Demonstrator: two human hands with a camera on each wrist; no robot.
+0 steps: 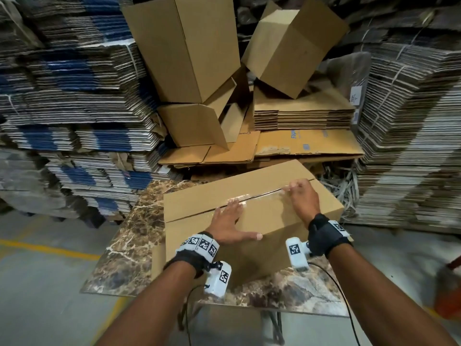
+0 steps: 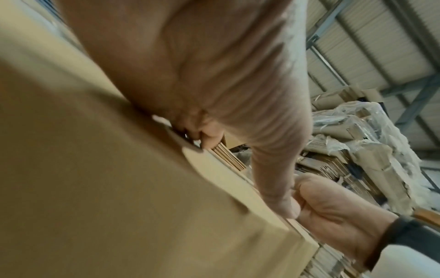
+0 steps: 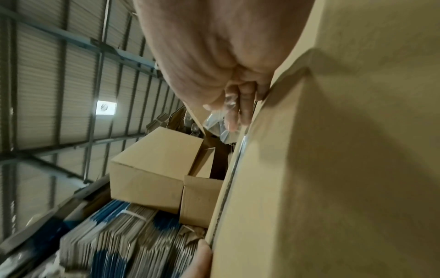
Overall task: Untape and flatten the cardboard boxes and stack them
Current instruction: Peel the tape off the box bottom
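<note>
A closed brown cardboard box (image 1: 269,216) lies on a marble-topped table (image 1: 129,245), with clear tape (image 1: 259,196) along its top seam. My left hand (image 1: 228,222) presses flat on the box top, fingers straight by the seam, thumb out along the near edge. My right hand (image 1: 299,193) pinches the peeled end of the tape near the box's far right end. In the right wrist view the crinkled clear tape (image 3: 228,105) sits between the fingers (image 3: 245,107) beside the box (image 3: 333,169). The left wrist view shows the palm on the box (image 2: 95,178).
Erect empty boxes (image 1: 184,46) pile up behind the table, next to a low stack of flattened brown cardboard (image 1: 304,116). Tall stacks of flattened cartons (image 1: 62,96) stand on the left and on the right (image 1: 411,133). Grey floor with a yellow line (image 1: 50,249) lies to the left.
</note>
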